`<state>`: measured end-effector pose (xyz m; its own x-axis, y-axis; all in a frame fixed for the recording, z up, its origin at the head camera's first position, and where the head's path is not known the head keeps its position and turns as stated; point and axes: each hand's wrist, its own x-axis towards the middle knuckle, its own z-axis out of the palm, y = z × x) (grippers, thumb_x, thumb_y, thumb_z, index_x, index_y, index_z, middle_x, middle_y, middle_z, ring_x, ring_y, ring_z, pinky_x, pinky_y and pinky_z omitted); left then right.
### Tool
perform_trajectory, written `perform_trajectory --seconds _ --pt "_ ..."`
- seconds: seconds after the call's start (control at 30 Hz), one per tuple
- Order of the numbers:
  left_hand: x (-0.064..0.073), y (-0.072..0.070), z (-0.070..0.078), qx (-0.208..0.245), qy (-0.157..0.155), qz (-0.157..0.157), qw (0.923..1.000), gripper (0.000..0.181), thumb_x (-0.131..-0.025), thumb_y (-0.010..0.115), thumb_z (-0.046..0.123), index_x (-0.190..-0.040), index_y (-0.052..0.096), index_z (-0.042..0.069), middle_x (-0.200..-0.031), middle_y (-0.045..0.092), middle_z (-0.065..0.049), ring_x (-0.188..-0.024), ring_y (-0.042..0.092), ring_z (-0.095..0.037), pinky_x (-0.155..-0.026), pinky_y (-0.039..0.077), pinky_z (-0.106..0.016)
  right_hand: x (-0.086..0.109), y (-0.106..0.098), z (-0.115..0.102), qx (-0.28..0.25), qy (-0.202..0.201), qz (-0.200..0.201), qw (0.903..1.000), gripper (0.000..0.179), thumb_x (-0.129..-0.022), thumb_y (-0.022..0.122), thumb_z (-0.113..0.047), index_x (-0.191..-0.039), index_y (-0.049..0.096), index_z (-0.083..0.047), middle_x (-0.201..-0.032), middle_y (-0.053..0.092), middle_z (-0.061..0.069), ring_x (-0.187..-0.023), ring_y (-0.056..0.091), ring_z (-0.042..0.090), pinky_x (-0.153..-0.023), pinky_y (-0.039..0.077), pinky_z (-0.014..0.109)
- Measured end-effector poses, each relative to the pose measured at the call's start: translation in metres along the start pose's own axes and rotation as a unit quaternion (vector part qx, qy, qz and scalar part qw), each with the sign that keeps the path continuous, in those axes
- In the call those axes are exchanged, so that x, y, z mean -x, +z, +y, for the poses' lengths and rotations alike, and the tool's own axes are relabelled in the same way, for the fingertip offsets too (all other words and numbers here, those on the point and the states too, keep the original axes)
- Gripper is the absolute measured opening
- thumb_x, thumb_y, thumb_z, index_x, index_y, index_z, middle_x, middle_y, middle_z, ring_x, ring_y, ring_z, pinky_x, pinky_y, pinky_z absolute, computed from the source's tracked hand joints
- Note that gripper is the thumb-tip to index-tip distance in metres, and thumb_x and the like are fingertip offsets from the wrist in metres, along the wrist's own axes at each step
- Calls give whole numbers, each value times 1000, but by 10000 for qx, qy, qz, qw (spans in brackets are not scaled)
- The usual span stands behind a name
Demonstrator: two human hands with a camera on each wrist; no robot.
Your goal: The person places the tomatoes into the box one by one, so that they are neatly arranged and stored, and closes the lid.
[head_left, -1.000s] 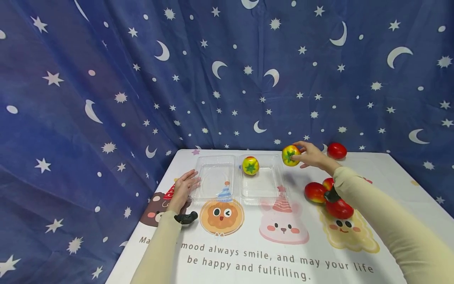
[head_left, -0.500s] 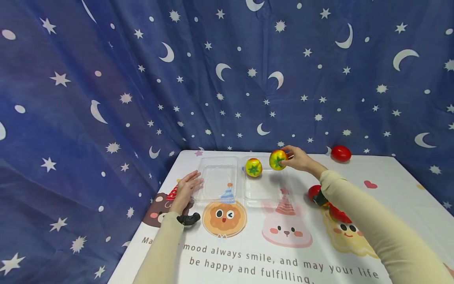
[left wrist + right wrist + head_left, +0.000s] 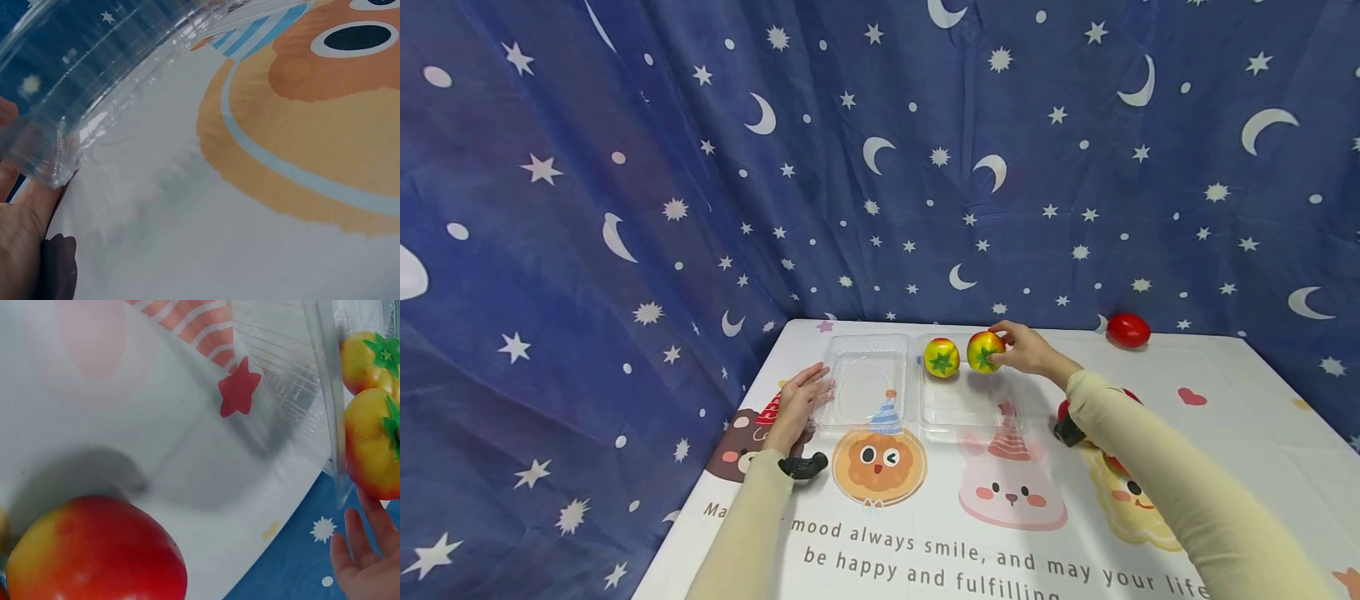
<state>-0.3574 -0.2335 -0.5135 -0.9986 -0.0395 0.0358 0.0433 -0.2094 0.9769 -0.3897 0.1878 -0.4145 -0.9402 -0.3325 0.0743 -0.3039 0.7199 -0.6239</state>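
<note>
My right hand [image 3: 1030,350] holds a yellow-and-red persimmon-like fruit [image 3: 985,352] with a green star-shaped calyx, thumb on the near side. It is over the back of the right half of a clear plastic clamshell box [image 3: 958,417]. A matching fruit [image 3: 942,358] sits beside it in that half. In the right wrist view, the held fruit [image 3: 369,447] is at the box wall, with fingertips [image 3: 372,503] under it. My left hand [image 3: 799,408] rests with extended fingers at the box's left edge, and the left wrist view shows its fingers against the clear rim [image 3: 44,147].
Red-and-yellow mango-like fruits [image 3: 100,553] lie to the right, partly hidden by my right sleeve in the head view. Another red fruit [image 3: 1127,331] lies at the table's back edge. A printed white cloth [image 3: 925,492] covers the table; a blue curtain [image 3: 880,167] hangs behind.
My right hand has carried the fruit leftward, from beyond the box's right edge to over its right half, close to the other fruit. The left hand stays at the box's left edge.
</note>
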Motion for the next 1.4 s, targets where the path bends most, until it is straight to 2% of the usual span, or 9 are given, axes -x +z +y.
perform_trajectory --seconds 0.23,0.4,0.63,0.87,0.97,1.13,1.4 --pt "0 0 -3 6 -25 39 10000 49 -95 50 -5 -144 45 -4 -145 49 -22 -120 59 -32 -92 54 -31 -3 10 7 184 118 72 9997 56 -86 73 -15 -133 50 4 -119 60 30 -101 58 39 -87 51 50" --pt "-1 0 -1 160 -25 63 9998 49 -94 50 -6 -143 46 -4 -143 50 -21 -121 58 -35 -93 54 -33 -6 16 10 330 107 166 9993 55 -86 72 -15 -133 50 3 -120 60 31 -103 58 40 -87 49 51" --pt "-2 -1 -1 68 26 4 10000 49 -95 51 -5 -144 44 -6 -144 49 -23 -120 59 -35 -93 54 -33 -8 22 10 754 12 309 9967 55 -84 74 -17 -131 53 2 -119 62 30 -108 54 47 -90 45 58" --pt "-1 -2 -1 -25 -22 -37 10000 50 -94 54 -4 -144 45 -4 -144 51 -20 -121 58 -34 -95 53 -35 -10 28 10 1008 66 332 9943 55 -83 76 -18 -131 54 0 -120 62 28 -111 48 49 -93 42 62" --pt "-2 -2 -1 -154 -22 -29 9999 50 -95 55 -1 -144 46 -2 -143 51 -18 -121 59 -32 -95 53 -34 -11 30 11 1079 64 379 9934 57 -83 76 -17 -132 53 0 -123 57 31 -111 47 50 -93 44 62" --pt "-2 -1 -1 -129 -22 4 9999 49 -95 55 -2 -143 48 -1 -142 53 -17 -120 59 -32 -94 53 -33 -12 28 10 1019 273 388 9937 65 -82 75 -17 -139 48 1 -132 40 36 -116 45 51 -96 44 63" --pt "2 -2 -2 -185 70 90 9998 48 -94 53 -3 -143 48 -3 -142 52 -19 -120 59 -34 -95 53 -34 -13 9 15 807 311 378 9955 67 -90 68 -26 -143 41 6 -140 30 39 -121 45 52 -100 40 65"
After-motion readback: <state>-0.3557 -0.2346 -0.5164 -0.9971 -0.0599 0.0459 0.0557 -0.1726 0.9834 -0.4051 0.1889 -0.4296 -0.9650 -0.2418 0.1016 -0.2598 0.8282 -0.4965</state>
